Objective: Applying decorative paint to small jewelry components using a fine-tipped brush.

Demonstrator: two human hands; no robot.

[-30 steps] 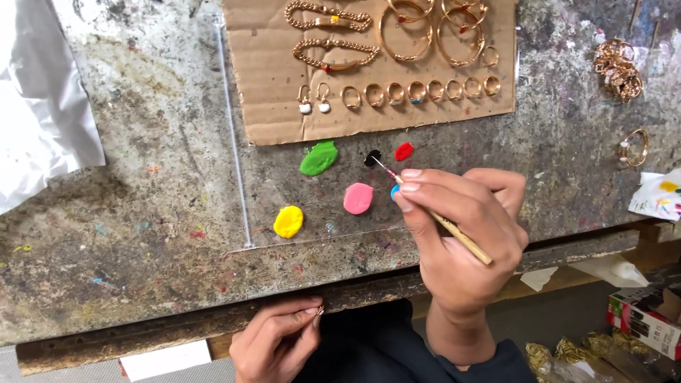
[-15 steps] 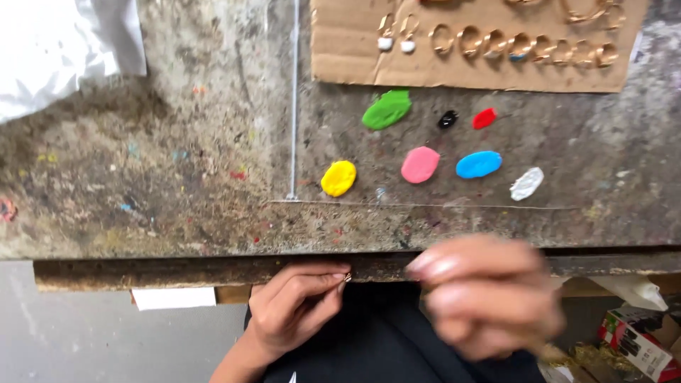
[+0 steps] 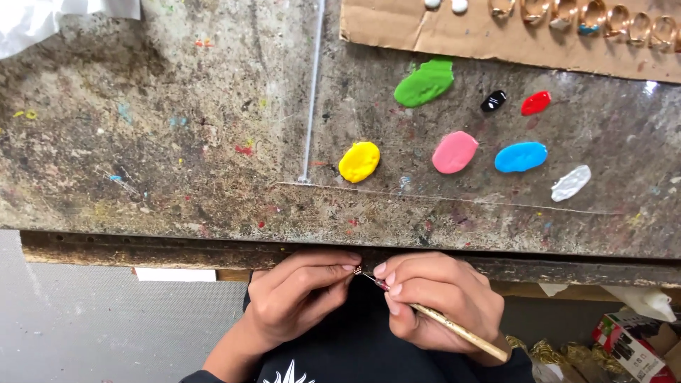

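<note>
- Basically, left hand (image 3: pixel 298 301) pinches a tiny gold piece (image 3: pixel 358 270) between its fingertips, just below the surface (image 3: pixel 177 163) edge, over the lap.
- Right hand (image 3: pixel 433 301) is closed on a thin wooden brush (image 3: pixel 454 328), tip touching the piece.
- Risk: piece is very small, so a slipped pinch could drop it off the surface.
- Risk: unsupported hands may wobble and smear paint onto fingers.
- Piece looks gold and shiny; shape too small to tell.
- Paint blobs, such as the yellow blob (image 3: pixel 359 162), sit well apart up top.

Worn, paint-flecked workbench (image 3: pixel 156 156) with a dark front edge; grey floor (image 3: pixel 85 319) below, evenly lit.
</note>
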